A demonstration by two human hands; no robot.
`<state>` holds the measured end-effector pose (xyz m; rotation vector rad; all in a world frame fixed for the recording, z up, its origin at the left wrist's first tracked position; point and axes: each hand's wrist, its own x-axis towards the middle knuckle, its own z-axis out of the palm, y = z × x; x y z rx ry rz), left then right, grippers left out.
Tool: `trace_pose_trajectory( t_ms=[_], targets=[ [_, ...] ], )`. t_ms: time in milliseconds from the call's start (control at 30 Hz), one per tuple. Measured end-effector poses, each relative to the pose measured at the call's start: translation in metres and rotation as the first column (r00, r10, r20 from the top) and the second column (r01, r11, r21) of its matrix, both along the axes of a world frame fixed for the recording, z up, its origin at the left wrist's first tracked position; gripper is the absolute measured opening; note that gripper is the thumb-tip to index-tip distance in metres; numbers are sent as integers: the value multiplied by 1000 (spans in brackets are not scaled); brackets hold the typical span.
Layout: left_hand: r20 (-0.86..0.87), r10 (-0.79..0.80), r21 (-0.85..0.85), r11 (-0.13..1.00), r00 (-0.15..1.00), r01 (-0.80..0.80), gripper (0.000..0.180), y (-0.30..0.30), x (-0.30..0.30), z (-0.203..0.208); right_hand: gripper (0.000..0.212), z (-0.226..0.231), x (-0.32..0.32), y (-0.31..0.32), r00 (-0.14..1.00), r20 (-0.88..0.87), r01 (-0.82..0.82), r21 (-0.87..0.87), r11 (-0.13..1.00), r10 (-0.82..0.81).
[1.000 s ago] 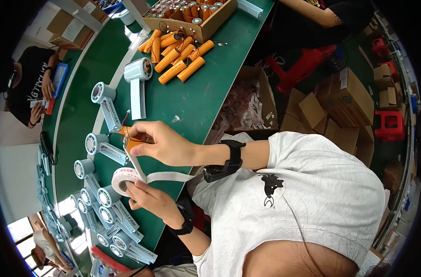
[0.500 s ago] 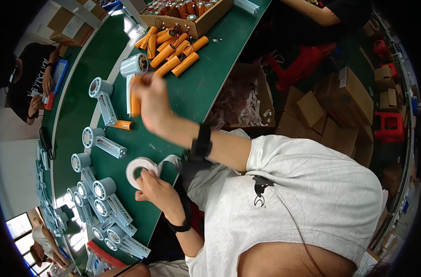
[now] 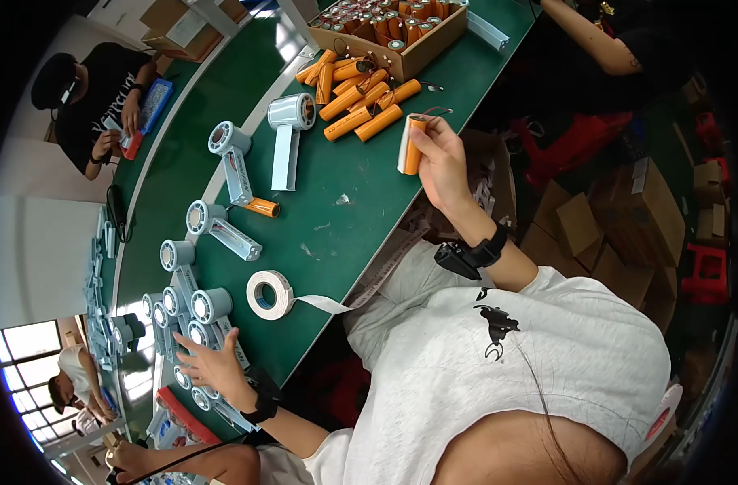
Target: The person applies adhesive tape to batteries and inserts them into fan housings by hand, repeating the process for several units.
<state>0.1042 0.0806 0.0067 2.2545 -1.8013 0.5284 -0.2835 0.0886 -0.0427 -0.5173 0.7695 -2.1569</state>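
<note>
My right hand [image 3: 441,166] is closed around an orange cylindrical battery [image 3: 416,153], held upright above the table's front edge. A white strip runs along the battery's side, and a thin wire comes off its top. My left hand [image 3: 215,368] is open with fingers spread, over a cluster of light-blue handheld fans [image 3: 211,305]; whether it touches them I cannot tell. Between my hands a roll of white tape [image 3: 282,299] lies on the green table [image 3: 336,234], its loose end trailing over the edge toward my lap.
Loose orange batteries [image 3: 348,123] lie beside a cardboard box [image 3: 433,52] full of more. Several fan bodies stand along the table, one near a single battery [image 3: 264,208]. A carton of paper scraps [image 3: 486,174] stands beyond the edge. Across the table a person handles parts by a blue tray [image 3: 154,105].
My right hand has moved right, away from the fan, with the battery. My left hand has let go of the tape roll, which now lies on the table, and moved left with fingers spread.
</note>
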Motion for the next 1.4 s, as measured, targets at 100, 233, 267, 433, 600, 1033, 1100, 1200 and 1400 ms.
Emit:
trace_pose_trajectory(
  t_ms=[100, 233, 267, 433, 600, 1033, 1100, 1200, 1400],
  targets=[
    [174, 165, -20, 986, 971, -164, 86, -2, 32, -21, 15, -4, -5, 2, 1000, 11, 21, 54, 998, -21],
    [-39, 15, 73, 997, 999, -12, 100, -3, 49, -19, 14, -9, -10, -1, 999, -17, -33, 59, 998, 34],
    [-115, 16, 112, 994, 993, -3, 97, -6, 47, -13, 14, -10, -7, -3, 999, -16, -36, 44, 998, 37],
    [-195, -8, 78, 997, 981, 23, 88, 2, 35, -7, 15, -13, 0, -7, 999, -16, -35, 41, 999, 36],
    [-109, -10, -17, 1000, 994, 8, 82, 9, 24, 5, 16, -17, -8, -1, 998, -10, -63, 43, 997, 64],
    [-41, -364, -357, 875, 930, 327, 69, -16, 23, 22, 17, -18, -16, -7, 996, -64, -59, -11, 998, 58],
    [-57, -463, -449, 803, 885, 391, 68, -17, 10, 42, 18, -16, -26, -7, 983, -136, -125, 9, 992, 125],
    [44, -545, -510, 709, 837, 488, 67, -52, 7, 93, 19, -17, -62, -15, 953, -291, -82, 2, 997, 79],
    [-231, -959, -617, 276, 165, 737, 65, -103, -221, 194, 19, -13, -120, -42, 783, -620, 117, 55, 992, -58]
  ],
)
